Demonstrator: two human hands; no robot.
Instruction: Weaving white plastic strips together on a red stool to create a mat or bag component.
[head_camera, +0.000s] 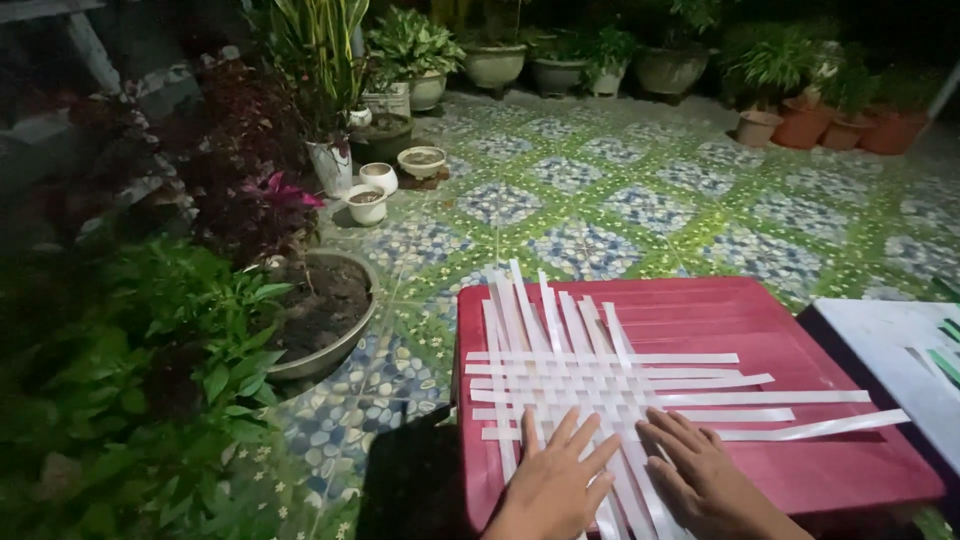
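On a red plastic table (800, 330) lies a mat of white paper strips (590, 375), several running away from me and several crossing them sideways, loosely interwoven. My left hand (555, 485) rests flat on the near part of the strips with fingers spread. Beside it, my right hand (695, 470) also presses flat on the strips, fingers apart and pointing up-left. Neither hand holds anything. The long ends of the crosswise strips stick out to the right.
A white board (890, 355) with green strips lies at the right edge. Left of the table are leafy plants and a large soil-filled pot (325, 310). Small white pots (368, 195) and terracotta pots (830, 125) stand on the patterned tiled floor (640, 200).
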